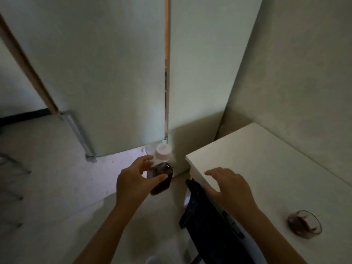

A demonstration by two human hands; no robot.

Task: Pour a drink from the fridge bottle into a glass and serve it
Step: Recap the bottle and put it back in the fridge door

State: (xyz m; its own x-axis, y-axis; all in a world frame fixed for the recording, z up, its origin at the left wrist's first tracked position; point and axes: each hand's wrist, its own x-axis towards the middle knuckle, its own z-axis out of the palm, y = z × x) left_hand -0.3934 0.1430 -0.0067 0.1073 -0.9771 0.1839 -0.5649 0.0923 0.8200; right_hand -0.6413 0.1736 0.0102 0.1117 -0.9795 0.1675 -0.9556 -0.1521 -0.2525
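Observation:
My left hand (133, 180) grips a clear plastic bottle (162, 174) of dark brown drink with a white cap, held upright above the floor in front of the fridge (122, 73). The fridge door stands slightly ajar, a thin orange-lit gap showing along its right edge. My right hand (228, 185) hovers with fingers spread over the near-left corner of the white table (276, 168), holding nothing. A short glass (304, 224) with dark drink in it stands on the table at the lower right, well apart from both hands.
A dark cloth or garment (207, 225) hangs beside the table's left edge. A wall (304, 73) rises behind the table. Metal chair legs (13, 168) show at the far left on the pale floor (57, 168).

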